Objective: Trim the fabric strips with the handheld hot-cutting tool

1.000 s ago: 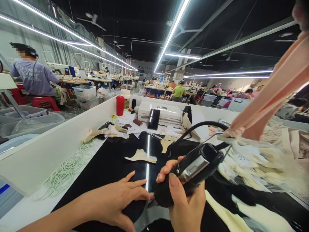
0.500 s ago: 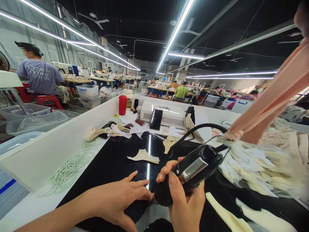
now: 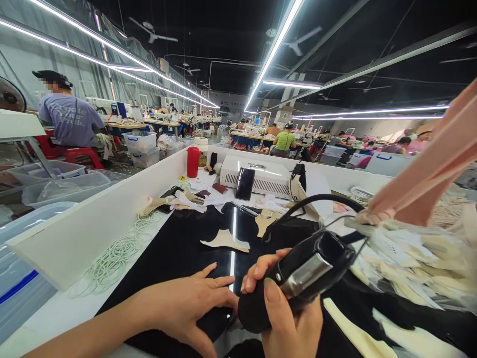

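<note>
My right hand (image 3: 286,318) is wrapped round a black corded hand tool (image 3: 303,271) with a metal plate on its side; its rounded black end points down at the table. A black cable (image 3: 313,201) arcs away from the tool. My left hand (image 3: 186,308) lies flat with fingers spread on a piece of black fabric (image 3: 208,323) on the glossy black worktop (image 3: 179,248), its fingertips just left of the tool's end. A cream cut piece (image 3: 225,241) lies further back on the worktop.
A white wall (image 3: 97,219) borders the bench at left, with coiled white cord (image 3: 115,256) beside it. A white machine (image 3: 261,179), phone (image 3: 245,184) and red bottle (image 3: 193,162) stand at the back. Cream pieces in plastic (image 3: 410,263) pile at right. Pink straps (image 3: 421,174) hang there. Other people work at distant benches.
The view has shifted slightly, so everything sits a little lower and to the right. Both hands keep the same pose on the fabric and the tool.
</note>
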Tool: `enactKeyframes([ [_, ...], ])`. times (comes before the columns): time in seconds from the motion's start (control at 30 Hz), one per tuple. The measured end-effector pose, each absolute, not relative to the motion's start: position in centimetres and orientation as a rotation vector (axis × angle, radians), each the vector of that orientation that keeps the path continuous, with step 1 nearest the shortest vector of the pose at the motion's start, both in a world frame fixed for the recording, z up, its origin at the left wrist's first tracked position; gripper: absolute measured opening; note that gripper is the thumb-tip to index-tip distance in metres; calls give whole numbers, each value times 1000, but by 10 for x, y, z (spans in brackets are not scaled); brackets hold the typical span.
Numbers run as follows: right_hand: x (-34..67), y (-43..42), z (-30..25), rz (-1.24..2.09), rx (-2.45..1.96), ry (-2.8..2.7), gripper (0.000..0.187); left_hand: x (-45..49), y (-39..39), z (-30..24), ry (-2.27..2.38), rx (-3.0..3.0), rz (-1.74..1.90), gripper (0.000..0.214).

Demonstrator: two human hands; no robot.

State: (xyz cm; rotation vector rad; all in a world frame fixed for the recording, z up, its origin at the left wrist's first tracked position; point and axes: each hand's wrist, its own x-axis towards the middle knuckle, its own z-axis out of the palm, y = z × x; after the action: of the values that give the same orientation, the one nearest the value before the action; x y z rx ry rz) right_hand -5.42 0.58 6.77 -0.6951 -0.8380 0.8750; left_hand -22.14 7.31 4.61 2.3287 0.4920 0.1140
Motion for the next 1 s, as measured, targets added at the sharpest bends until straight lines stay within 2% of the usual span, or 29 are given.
enactKeyframes([
  [0.17,-59,-1,64,902,-634,-854,41,-222,73,43,487,2366,121,79],
  [0.37,-66,-2,60,888,-633,-867,34,-219,72,48,449,2345,156,84],
  [0.53,-59,1,63,923,-636,-859,38,-220,71,51,484,2363,149,87],
  [0.9,-4,6,87,677,-833,-854,47,-234,75,61,498,2628,148,19],
  [1.0,0,3,89,641,-876,-870,46,-233,85,59,485,2778,202,16],
])
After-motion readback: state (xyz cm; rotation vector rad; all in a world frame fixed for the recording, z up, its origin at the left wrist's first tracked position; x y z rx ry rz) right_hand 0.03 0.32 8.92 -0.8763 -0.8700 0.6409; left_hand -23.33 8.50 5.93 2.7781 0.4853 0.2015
